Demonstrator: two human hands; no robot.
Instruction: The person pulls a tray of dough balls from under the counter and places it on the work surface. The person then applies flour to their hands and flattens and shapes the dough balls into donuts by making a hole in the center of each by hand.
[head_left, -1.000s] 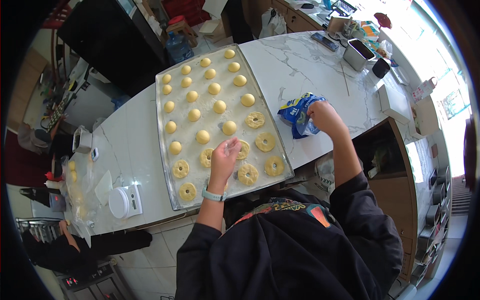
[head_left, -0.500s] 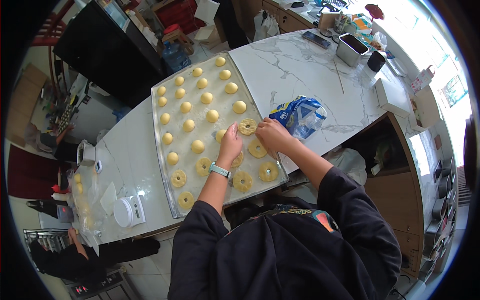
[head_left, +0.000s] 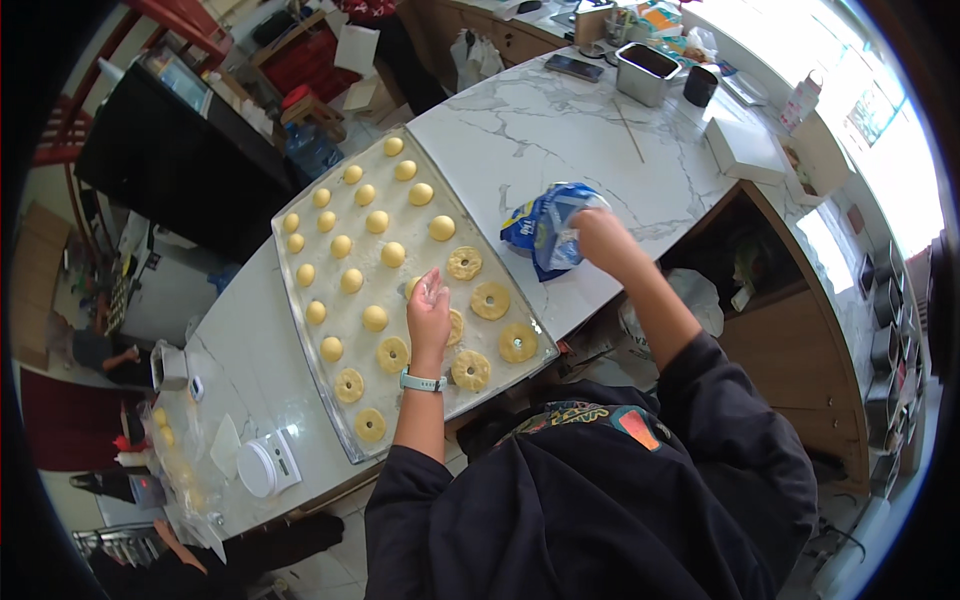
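A large metal tray [head_left: 335, 420] on the table carries several round dough balls [head_left: 392, 254] and, along its near side, several flattened dough rings [head_left: 470, 370], each with a hole in the middle. My left hand [head_left: 428, 315], with a pale watch strap at the wrist, hovers over the tray, palm turned up and fingers loosely apart, nothing in it. It partly covers one ball and one ring. To the right of the tray, my right hand [head_left: 598, 240] reaches into the mouth of a blue and clear plastic bag [head_left: 548, 225]. Its fingertips are hidden there.
A white kitchen scale [head_left: 268, 467] stands at the table's left. Toward the far right are a thin stick [head_left: 630, 132], a metal tin [head_left: 646, 75], a phone [head_left: 574, 68] and a white box [head_left: 745, 150]. Another person's arm [head_left: 180, 545] shows at lower left.
My right hand has left the dough ring at the tray's right edge and moved right to the blue bag. My left hand has turned palm up above the tray. The view has shifted.
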